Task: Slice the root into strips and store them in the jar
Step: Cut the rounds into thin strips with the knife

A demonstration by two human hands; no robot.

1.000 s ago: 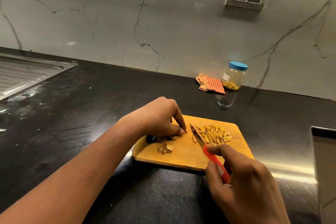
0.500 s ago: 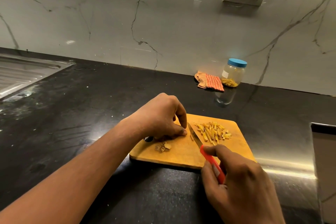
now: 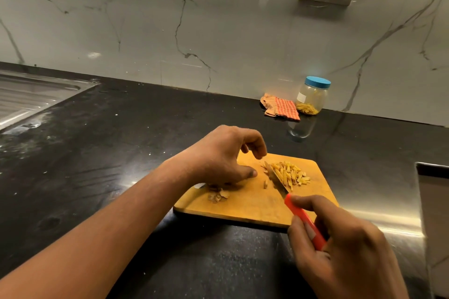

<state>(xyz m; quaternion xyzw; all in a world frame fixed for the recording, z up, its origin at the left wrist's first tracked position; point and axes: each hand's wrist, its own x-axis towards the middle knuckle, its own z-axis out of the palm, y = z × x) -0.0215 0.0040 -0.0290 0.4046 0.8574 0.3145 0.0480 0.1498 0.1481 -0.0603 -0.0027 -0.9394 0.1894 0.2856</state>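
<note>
Looking at the board, most of the cutting seems done: the strips sit in a loose heap toward its far right corner. One small leftover bit lies just beside the blade on its left. The right hand has its fingers wrapped round the red handle of the knife. The left hand hovers over the board's left half, fingers loosely curled with nothing in them that I can see.

My guess is the step now is dealing with that last bit, then gathering up. I'd turn the bit so its long side lines up with the blade. Then pin it with tucked fingertips and slice lengthwise (short stubs roll, so go slow). It looks to run near-to-far already, but it's too small to be sure.

The knife's long axis goes from the board's near right edge toward its far left, tip pointing away from the person. Most strips lie roughly the same way, fanned a little.

The jar stands at the table's far edge against the wall, well apart from the board. Its blue lid is on, with a few strips inside and a checked cloth touching its left side. It needs opening first, so I'd put the knife down before scooping.
</note>
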